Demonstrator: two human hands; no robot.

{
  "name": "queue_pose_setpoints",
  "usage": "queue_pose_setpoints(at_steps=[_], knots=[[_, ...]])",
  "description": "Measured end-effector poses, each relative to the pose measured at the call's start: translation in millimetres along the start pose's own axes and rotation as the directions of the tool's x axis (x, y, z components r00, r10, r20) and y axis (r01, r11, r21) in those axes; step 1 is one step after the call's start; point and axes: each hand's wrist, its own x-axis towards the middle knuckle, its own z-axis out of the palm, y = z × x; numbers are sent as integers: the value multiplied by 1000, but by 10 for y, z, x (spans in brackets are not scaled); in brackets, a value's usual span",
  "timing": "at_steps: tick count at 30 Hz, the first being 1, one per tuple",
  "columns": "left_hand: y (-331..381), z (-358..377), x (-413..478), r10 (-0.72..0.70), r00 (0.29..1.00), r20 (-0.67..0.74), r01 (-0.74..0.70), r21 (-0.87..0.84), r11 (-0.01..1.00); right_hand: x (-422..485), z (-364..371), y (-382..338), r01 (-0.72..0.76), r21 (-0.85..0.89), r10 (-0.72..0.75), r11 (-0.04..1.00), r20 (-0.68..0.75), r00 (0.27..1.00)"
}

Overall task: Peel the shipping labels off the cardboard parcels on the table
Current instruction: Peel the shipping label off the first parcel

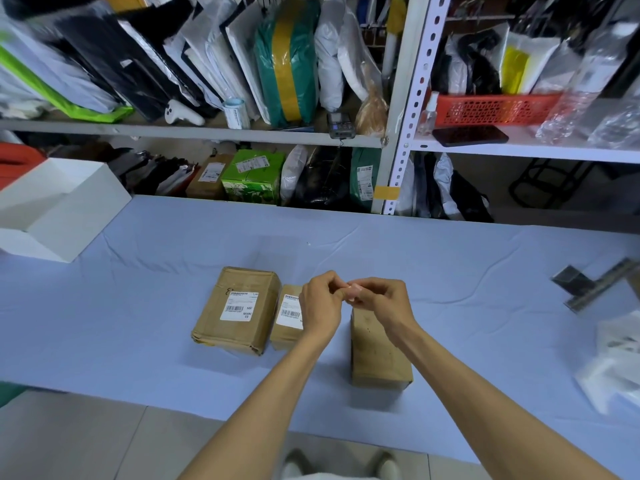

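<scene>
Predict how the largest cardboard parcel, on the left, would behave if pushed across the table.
The largest parcel lies flat on a broad face, so it would probably slide, not tip. The wrinkled blue tablecloth may bunch ahead of it. Its crushed lower corners suggest soft cardboard that might dent.

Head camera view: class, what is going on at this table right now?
A person stands at a blue-covered table with three cardboard parcels. The left hand and right hand together pinch a small pale scrap above them, probably a peeled label. The left parcel and middle parcel still carry white labels; the right parcel shows none.
</scene>
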Motion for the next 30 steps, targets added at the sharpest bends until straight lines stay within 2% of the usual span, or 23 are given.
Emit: queue_pose_setpoints(at_steps=[3, 5, 7, 11, 14, 20, 22, 26, 30], knots=[[8, -62, 54, -61, 998, -21, 60, -75, 995, 17, -10, -33, -66, 89, 58, 994, 88, 994], [22, -109, 103, -51, 998, -24, 48, -89, 995, 28, 27, -65, -72, 116, 59, 991, 109, 992], [52, -156, 133, -16, 1000, -24, 14, -76, 997, 35, 91, -106, -50, 146, 42, 988, 57, 997], [90, -244, 211, -27, 999, 22, 30, -155, 988, 51, 187, -138, -71, 279, 83, 958, -31, 996], [22, -349, 244, -67, 996, 63, 80, -243, 967, 66, 271, -173, -82, 228, 82, 970, 10, 997], [-227, -845, 282, -169, 985, 46, 174, -353, 919, 199, 725, -251, -3, -18, 4, 1000, 101, 995], [-303, -1045, 257, -165, 986, 13, 161, -314, 936, 233, 920, -265, 20, -61, -10, 998, 154, 988], [-452, -1421, 125, -152, 979, -137, 126, -183, 975, 238, 1346, -262, 54, -145, -10, 988, 284, 959], [-600, -1777, -80, -196, 949, -245, 177, -96, 979, 175, 1746, -167, 121, -182, -38, 976, 403, 915]])
